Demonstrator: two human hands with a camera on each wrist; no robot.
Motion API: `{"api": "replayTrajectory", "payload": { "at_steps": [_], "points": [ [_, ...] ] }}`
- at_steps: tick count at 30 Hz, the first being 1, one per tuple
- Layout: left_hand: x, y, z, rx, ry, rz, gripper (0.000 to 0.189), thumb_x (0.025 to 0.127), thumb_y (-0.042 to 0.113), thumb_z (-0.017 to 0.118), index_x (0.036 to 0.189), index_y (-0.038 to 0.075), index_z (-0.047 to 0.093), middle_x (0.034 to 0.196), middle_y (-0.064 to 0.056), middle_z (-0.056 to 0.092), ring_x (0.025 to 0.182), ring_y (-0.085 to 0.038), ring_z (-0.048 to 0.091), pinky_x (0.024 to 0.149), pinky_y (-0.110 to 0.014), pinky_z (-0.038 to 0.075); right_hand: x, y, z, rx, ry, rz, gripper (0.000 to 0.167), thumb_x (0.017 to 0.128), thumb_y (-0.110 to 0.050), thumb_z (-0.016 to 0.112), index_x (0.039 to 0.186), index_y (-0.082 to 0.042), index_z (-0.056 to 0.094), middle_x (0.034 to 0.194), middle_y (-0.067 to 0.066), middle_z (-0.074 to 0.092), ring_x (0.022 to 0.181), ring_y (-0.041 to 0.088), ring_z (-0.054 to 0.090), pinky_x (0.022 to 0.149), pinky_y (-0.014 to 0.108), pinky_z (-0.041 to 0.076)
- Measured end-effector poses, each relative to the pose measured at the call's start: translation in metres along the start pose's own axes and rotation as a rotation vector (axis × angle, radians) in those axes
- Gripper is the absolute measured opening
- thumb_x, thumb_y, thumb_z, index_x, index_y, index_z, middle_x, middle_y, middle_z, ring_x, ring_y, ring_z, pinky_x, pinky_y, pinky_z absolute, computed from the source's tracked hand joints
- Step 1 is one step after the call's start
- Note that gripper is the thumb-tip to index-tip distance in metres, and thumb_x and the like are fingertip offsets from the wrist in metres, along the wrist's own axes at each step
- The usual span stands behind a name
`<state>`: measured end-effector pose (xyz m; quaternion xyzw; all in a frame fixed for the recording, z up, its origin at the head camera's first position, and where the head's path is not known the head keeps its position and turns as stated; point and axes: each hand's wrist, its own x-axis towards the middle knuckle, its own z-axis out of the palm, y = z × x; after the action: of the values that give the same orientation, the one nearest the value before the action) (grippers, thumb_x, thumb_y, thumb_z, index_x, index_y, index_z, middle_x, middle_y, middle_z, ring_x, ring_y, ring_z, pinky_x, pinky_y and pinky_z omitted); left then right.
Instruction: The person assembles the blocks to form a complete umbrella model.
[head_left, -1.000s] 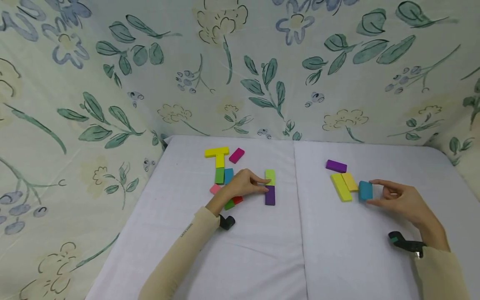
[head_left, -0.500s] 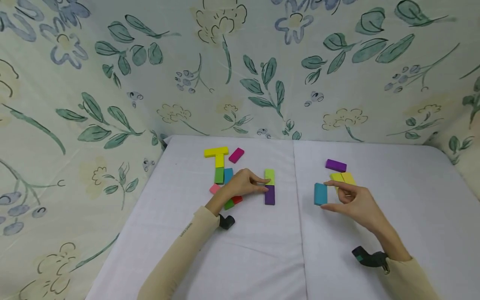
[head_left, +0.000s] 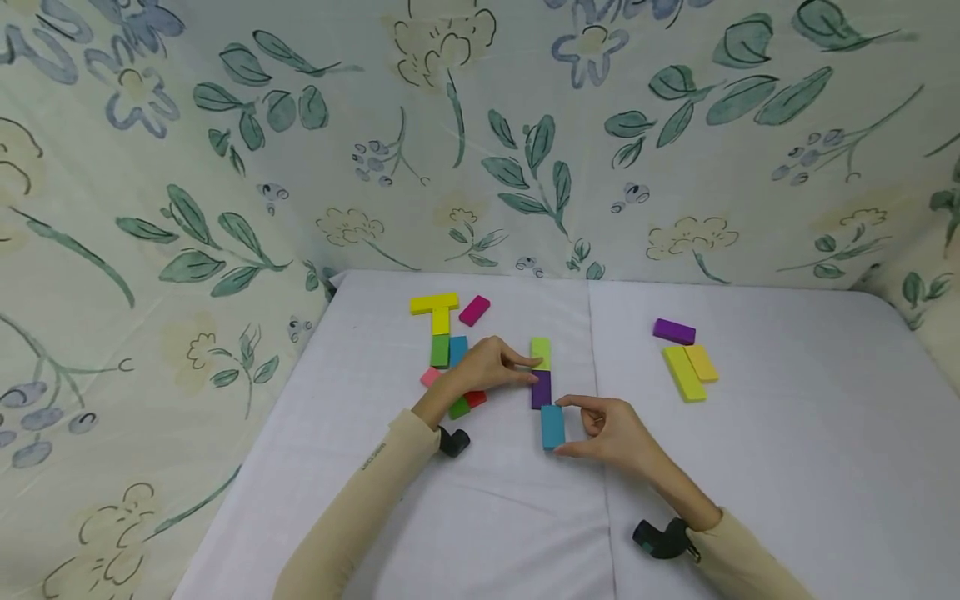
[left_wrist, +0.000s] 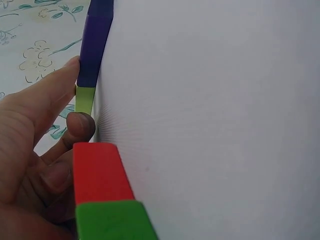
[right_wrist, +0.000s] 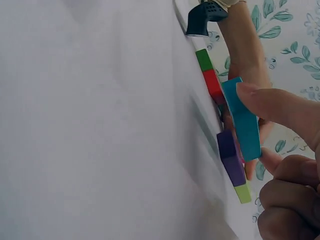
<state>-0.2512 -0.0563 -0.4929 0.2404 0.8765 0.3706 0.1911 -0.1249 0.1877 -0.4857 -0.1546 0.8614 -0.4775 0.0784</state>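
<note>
In the head view my right hand (head_left: 618, 433) pinches a blue block (head_left: 552, 427) between thumb and index finger, at its far and near ends. The blue block is just below the near end of a dark purple block (head_left: 540, 393), slightly right of it. In the right wrist view the blue block (right_wrist: 242, 120) appears raised over the cloth. A lime green block (head_left: 540, 345) meets the purple block's far end in a straight line. My left hand (head_left: 491, 364) reaches in from the left, its fingertips touching the lime green and purple blocks.
Left of the row stand yellow blocks in a T (head_left: 435, 304), a magenta block (head_left: 475, 310), a green block (head_left: 440, 351), and red (head_left: 476, 398) and other blocks partly behind my left wrist. On the right lie a purple block (head_left: 674, 331) and two yellow blocks (head_left: 683, 373).
My right hand has carried the blue block left, from beside the yellow blocks to the near end of the purple block. My left hand has stayed in place.
</note>
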Motion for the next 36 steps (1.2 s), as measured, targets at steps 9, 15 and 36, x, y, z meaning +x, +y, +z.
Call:
{"api": "replayTrajectory", "payload": {
  "at_steps": [9, 15, 36],
  "points": [
    [0.000, 0.001, 0.002, -0.007, -0.012, -0.017, 0.039, 0.088, 0.041, 0.082, 0.125, 0.030, 0.074, 0.065, 0.001, 0.066, 0.054, -0.013, 0.035, 0.050, -0.022, 0.029, 0.002, 0.004, 0.019, -0.083, 0.020, -0.005, 0.061, 0.070, -0.019, 0.096, 0.125, -0.008, 0.073, 0.060, -0.012, 0.034, 0.055, -0.001, 0.031, 0.055, 0.019, 0.032],
    [0.000, 0.000, 0.001, -0.002, -0.002, -0.024, 0.038, 0.088, 0.041, 0.082, 0.124, 0.030, 0.074, 0.061, -0.002, 0.059, 0.053, -0.014, 0.036, 0.050, -0.023, 0.029, 0.002, 0.005, 0.021, -0.148, 0.054, -0.053, 0.060, 0.070, -0.020, 0.097, 0.124, -0.007, 0.074, 0.060, -0.014, 0.036, 0.055, -0.003, 0.032, 0.055, 0.019, 0.032],
    [-0.001, 0.004, -0.001, 0.007, -0.005, -0.039, 0.040, 0.088, 0.041, 0.082, 0.126, 0.031, 0.073, 0.068, 0.001, 0.067, 0.064, -0.014, 0.039, 0.055, -0.023, 0.031, 0.005, 0.010, 0.025, -0.009, 0.003, -0.053, 0.052, 0.079, -0.027, 0.091, 0.127, -0.013, 0.075, 0.059, -0.011, 0.042, 0.053, -0.002, 0.038, 0.051, 0.018, 0.033]
  ]
}}
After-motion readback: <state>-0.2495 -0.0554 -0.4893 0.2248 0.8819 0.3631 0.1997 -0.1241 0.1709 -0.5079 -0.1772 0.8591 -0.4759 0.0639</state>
